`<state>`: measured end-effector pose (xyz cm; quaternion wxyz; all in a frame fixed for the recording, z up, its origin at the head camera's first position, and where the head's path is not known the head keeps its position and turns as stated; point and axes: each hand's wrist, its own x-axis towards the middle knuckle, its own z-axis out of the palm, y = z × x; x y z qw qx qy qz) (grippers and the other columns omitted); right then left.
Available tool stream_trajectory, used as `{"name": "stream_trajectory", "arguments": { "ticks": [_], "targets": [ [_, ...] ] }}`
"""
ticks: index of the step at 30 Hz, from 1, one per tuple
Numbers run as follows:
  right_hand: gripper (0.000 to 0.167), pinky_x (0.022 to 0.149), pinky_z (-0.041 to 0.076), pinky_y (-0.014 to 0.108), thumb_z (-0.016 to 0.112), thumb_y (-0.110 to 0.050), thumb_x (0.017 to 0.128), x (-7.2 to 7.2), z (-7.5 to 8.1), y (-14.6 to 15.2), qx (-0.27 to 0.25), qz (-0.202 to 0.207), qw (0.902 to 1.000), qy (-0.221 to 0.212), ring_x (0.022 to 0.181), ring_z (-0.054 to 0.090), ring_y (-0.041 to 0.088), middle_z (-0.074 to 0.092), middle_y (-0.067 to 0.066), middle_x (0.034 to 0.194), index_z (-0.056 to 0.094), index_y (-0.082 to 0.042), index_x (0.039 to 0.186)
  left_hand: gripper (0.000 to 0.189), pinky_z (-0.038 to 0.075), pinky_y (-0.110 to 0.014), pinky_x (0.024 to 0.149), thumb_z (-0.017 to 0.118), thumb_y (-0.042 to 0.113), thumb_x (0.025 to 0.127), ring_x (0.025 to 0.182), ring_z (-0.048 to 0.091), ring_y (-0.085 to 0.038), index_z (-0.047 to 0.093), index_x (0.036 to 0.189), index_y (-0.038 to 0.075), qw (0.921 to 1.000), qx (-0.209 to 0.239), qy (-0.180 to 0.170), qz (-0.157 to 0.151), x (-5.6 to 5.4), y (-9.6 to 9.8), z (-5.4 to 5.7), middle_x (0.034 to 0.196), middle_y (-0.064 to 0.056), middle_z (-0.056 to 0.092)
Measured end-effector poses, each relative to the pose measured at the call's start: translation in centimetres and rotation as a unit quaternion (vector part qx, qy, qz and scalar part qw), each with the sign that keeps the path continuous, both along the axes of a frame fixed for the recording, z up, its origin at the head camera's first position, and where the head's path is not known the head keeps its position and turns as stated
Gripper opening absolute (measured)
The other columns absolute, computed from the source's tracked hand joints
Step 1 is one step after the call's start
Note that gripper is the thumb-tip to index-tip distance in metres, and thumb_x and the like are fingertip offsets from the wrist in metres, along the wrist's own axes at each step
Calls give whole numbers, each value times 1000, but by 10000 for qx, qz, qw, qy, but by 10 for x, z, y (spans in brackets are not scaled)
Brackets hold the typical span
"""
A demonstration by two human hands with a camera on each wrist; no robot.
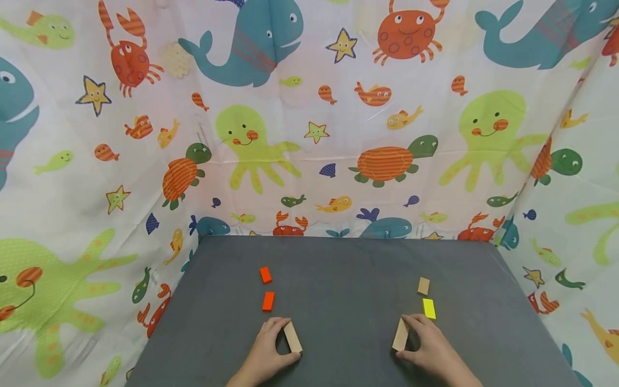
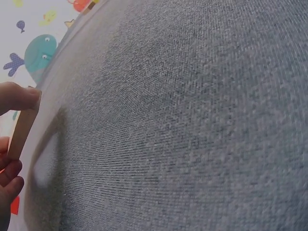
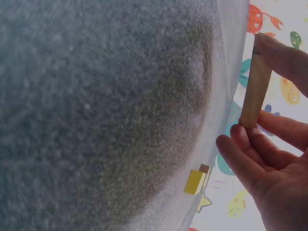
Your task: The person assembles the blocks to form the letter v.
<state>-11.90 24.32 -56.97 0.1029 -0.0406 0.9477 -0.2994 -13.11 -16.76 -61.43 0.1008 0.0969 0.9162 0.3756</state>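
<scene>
"What's on your left?"

"The far red block (image 1: 265,275) lies just behind the near red block (image 1: 268,301). Closer to you, your left hand (image 1: 266,348) pinches a wood block (image 1: 293,338) over the gray cloth (image 1: 345,290)."

"And next?"

"Well apart, a second wood block (image 1: 400,335) is pinched by your right hand (image 1: 432,344) (by its ends too). Past that hand, a third wood block (image 1: 423,286) lies just behind a yellow block (image 1: 429,308)."

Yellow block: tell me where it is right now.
In the head view, the yellow block lies right of centre, between the right hand and a loose wooden block.
</scene>
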Motion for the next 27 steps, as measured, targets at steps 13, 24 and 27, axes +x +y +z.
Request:
{"name": "stream_trajectory", "arguments": {
  "ticks": [13,24,27],
  "targets": [
    [85,94,51,52,96,-33,63,-1,-6,-8,-73,6,9999,-82,114,59,29,59,10,126,61,-2,134,83,47,-57,99,88,47,73,120,51,-28,57,139,8,9999,73,-109,-5,-2,6,3,131,-6,54],
    [84,95,51,53,96,-33,62,-4,0,-19,16,22,10000,32,115,59,29,60,10,126,62,-3,133,83,47,-57,98,88,45,73,119,50,-28,56,141,9,9999,51,-107,0,-3,11,8,130,-5,53],
    [84,95,51,52,97,-32,61,-6,-1,-21,10,61,9999,130,113,60,28,60,9,125,63,-3,132,82,47,-56,98,87,45,74,119,50,-27,56,141,9,10000,86,-41,-20,-3,13,8,130,-3,53]
  ]
}}
